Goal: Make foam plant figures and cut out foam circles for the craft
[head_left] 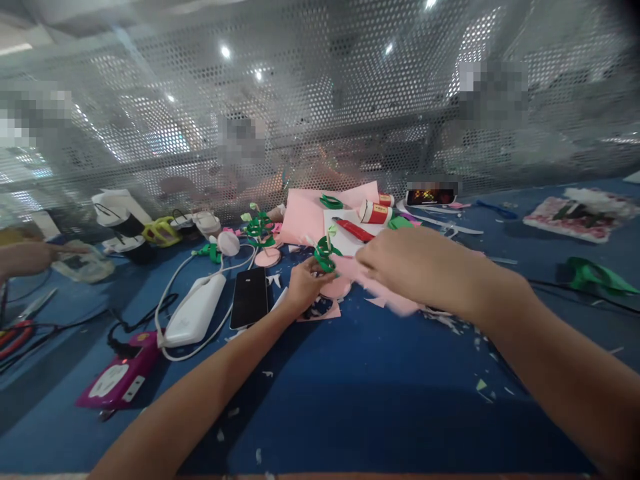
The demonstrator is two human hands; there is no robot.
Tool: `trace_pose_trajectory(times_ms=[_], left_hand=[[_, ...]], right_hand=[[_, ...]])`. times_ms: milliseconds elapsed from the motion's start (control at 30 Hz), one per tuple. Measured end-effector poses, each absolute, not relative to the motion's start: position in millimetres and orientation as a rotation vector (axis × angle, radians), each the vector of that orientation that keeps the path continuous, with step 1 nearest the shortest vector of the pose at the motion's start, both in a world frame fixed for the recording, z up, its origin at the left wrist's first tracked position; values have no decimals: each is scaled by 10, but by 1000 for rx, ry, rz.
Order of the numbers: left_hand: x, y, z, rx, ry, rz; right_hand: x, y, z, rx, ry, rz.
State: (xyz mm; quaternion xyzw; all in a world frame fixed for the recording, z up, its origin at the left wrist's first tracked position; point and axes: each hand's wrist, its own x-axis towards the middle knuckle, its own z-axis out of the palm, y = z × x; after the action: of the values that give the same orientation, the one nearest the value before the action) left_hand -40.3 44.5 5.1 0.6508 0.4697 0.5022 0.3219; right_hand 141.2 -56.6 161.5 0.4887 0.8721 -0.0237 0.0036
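Note:
My left hand (307,283) is closed around the lower part of a small green paper spiral (326,255), which stands upright over a round pink paper base (336,287). To its right, my right hand (410,267) hovers above pink paper scraps (357,272) with its fingers curled together; what they hold, if anything, is hidden. Just beyond the hands lie a red utility knife (354,230) and a white and red glue bottle (375,213). A similar green spiral (260,230) on a pink disc (268,257) stands to the left.
A black phone (249,298), a white power bank (196,310) with a looped cable, and a purple power strip (120,373) lie at left. Another person's hand (30,259) touches a plastic bag at far left. Paper bits are scattered about. A perforated metal screen (320,100) rises behind.

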Motion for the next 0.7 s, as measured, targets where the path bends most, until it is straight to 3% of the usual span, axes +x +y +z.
trace_pose_trajectory(times_ms=[67,167,300,467,600,633,700], left_hand=[[-404,440,57,1726,1218,1298],[-410,433,77,1758,1234,1282],[-405,433,98,1791,1259,1271],[-399,433,93,1788,1272,1268],[-418,442,75,1805,1253,1249],[-420,444,71,1797,1236,1245],[-418,444,66,1775,1218,1248]], right_hand=[[1407,-578,1626,1446,2744,-214],[1406,-591,1616,970,2805,-623],[1411,-568,1589,1306,2785,-243],[1413,-594,1626,881,2736,-643],[1417,-589,1617,1395,2699,-135],[1415,-592,1611,1472,2674,-98],[1406,-608,1604,1283,2679,-367]])
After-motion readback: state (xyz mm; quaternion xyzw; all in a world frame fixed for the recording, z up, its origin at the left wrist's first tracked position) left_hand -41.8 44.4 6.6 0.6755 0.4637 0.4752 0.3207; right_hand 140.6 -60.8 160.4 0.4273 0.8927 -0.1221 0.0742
